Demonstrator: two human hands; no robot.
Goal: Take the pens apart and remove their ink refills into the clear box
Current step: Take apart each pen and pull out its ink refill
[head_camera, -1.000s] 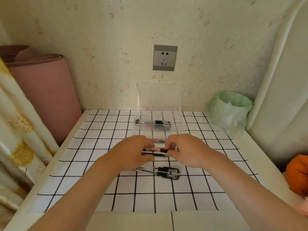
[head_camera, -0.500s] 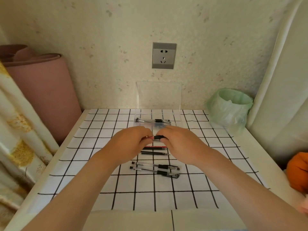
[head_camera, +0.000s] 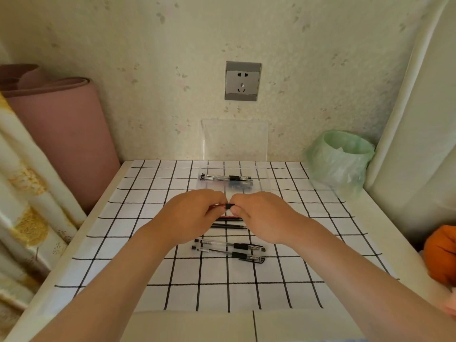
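Observation:
Both hands hold one red pen (head_camera: pixel 223 206) above the middle of the grid cloth. My left hand (head_camera: pixel 191 215) grips its barrel, and my right hand (head_camera: pixel 261 215) pinches the black grip end. Most of that pen is hidden by my fingers. Under the hands lie a thin red part (head_camera: pixel 230 218) and a thin black part (head_camera: pixel 228 226). Two whole black pens (head_camera: pixel 229 250) lie side by side nearer to me. The clear box (head_camera: pixel 261 180) stands behind the hands, its lid raised against the wall, with pen parts (head_camera: pixel 225 178) inside.
A small bin lined with a green bag (head_camera: pixel 339 160) stands at the table's back right. A rolled pink mat (head_camera: pixel 61 134) leans at the left, beside a curtain. An orange object (head_camera: pixel 441 253) lies off the right edge. A wall socket (head_camera: pixel 242 80) is above the box.
The hands rose from the table with the red pen and now hold it a little higher, close together. The pens on the cloth have not moved.

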